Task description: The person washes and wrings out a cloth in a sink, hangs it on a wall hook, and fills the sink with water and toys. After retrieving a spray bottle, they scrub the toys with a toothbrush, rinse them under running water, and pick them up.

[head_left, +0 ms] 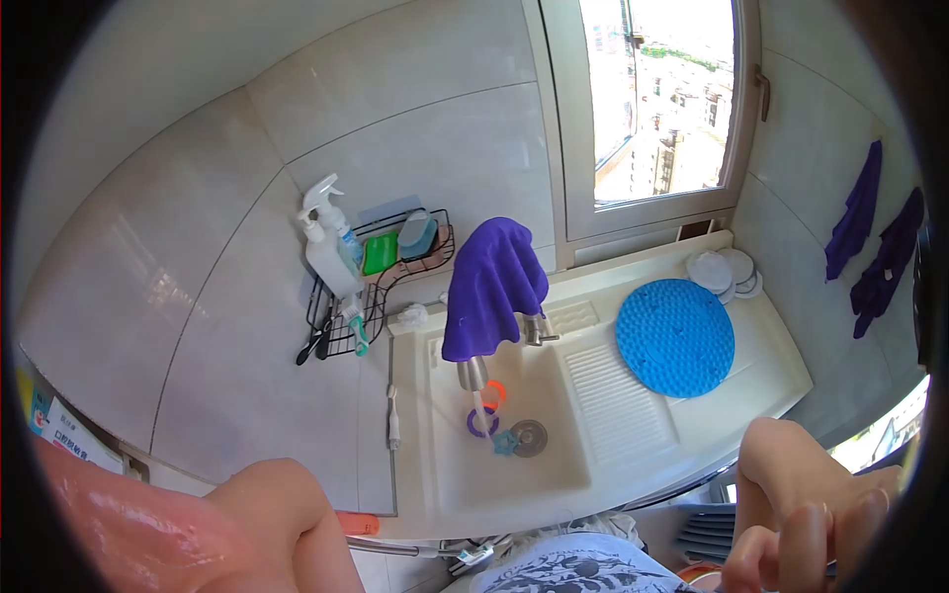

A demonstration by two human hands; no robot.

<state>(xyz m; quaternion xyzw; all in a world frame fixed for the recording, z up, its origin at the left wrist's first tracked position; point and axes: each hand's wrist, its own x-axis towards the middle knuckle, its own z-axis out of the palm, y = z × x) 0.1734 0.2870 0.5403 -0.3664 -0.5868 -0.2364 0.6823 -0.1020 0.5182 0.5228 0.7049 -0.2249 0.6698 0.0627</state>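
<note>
My left hand (133,524) is raised close to the camera at the lower left. Its surface looks pink, wet and glossy, and its fingers are out of sight. At the lower right is my right hand (816,549), raised near the camera with bent fingers a little apart and nothing visible in them. Neither hand touches the sink (514,479). Water runs from the faucet (473,374), over which a purple cloth (497,287) is draped. In the basin lie an orange ring (494,395), a purple ring (481,424) and a light-blue star-shaped piece (505,442) beside the drain (530,439).
A black wire rack (371,326) on the left wall holds bottles, a green sponge (379,254) and brushes. A round blue mat (675,338) lies on the drainboard beside white discs (727,272). Purple cloths (855,212) hang at right, near a window (657,109).
</note>
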